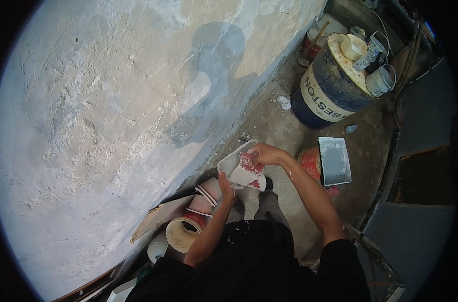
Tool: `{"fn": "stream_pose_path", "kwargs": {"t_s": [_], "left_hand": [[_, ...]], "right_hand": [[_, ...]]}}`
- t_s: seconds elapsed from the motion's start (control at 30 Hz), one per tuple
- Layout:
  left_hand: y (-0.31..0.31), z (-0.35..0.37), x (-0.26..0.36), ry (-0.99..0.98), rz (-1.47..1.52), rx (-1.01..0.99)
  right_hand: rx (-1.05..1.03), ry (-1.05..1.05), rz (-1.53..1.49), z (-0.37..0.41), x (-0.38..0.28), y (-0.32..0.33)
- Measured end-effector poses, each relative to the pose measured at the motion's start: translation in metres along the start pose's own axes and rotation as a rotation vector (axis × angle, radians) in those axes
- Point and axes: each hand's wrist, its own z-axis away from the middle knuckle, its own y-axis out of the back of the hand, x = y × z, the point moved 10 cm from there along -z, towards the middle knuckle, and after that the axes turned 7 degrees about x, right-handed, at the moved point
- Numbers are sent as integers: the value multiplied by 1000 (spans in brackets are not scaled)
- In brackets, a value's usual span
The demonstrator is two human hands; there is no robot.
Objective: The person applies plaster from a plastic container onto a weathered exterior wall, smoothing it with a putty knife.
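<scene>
My left hand (226,188) is closed on the near-left edge of a shallow whitish tray (230,163), held at waist height. In my right hand (265,153) is a flat red scraper (248,162), gripped by its upper part with the fingers closed. White plaster coats much of the scraper's lower face, with red showing in patches. The scraper lies over the tray and hides much of its inside. To my left rises a wall (113,100) with rough, patchy white plaster.
A blue and cream drum (323,95) stands ahead to the right, with small containers on top. Right of my legs, a grey rectangular tray (335,161) rests by a red bucket (309,163). Several buckets, one lying open (182,235), crowd the wall's foot at my left.
</scene>
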Motion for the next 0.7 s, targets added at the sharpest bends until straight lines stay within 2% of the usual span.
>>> {"fn": "stream_pose_path", "kwargs": {"t_s": [0.13, 0.23, 0.37, 0.47, 0.57, 0.7], "left_hand": [[-5, -1, 10, 17, 85, -94], [12, 1, 20, 88, 109, 28], [36, 1, 38, 122, 191, 71], [73, 0, 50, 96, 173, 87], [102, 4, 64, 54, 86, 65], [143, 21, 74, -1, -55, 49]], "right_hand": [[-23, -5, -124, 0, -7, -1], [0, 21, -239, -2, -14, 3], [83, 91, -413, -23, -20, 4], [292, 179, -590, -34, -47, -5], [542, 245, -702, -71, -47, -23], [893, 376, -649, -118, -70, -78]]}}
